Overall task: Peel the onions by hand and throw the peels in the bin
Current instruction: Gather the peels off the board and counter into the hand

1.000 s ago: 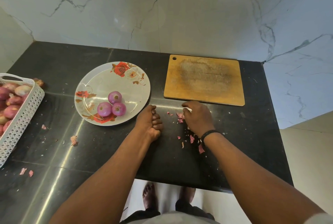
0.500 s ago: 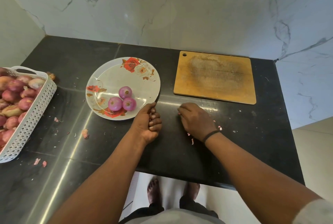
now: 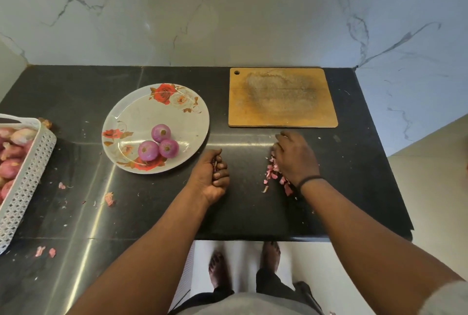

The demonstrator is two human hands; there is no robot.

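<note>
Here the right hand (image 3: 295,160) rakes loose onion peels (image 3: 274,175) into a heap on the black counter (image 3: 253,213)
Its fingers lie flat to sweep; the left hand (image 3: 211,178) stays fisted around gathered peels, while three peeled onions (image 3: 158,146) wait on the floral plate (image 3: 131,117)

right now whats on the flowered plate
Three peeled purple onions sit clustered on the near-right part of the plate. The rest shows only its printed flowers. Whatever lies beneath the onions is covered.
</note>
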